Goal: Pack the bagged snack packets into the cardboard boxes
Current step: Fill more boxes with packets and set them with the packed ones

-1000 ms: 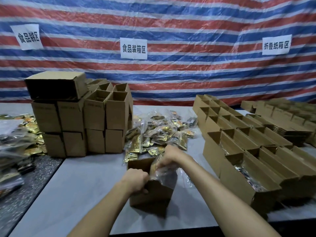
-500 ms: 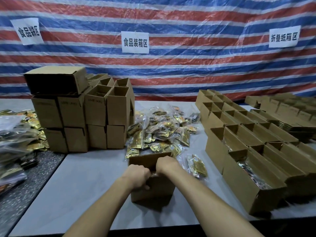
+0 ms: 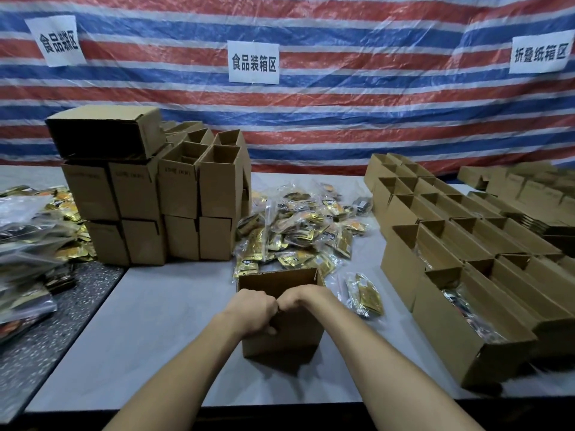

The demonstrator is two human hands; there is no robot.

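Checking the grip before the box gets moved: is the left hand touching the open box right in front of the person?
Touching. The head view shows the left hand curled over the near top edge of the cardboard box, its thumb on the front face.

Bare table (image 3: 161,321) left of open box (image 3: 280,278), stacked boxes (image 3: 180,200) beyond, box rows (image 3: 460,241) crowding right

Striped red-blue tarp (image 3: 342,119) backs a grey table (image 3: 171,306); light seems dim.
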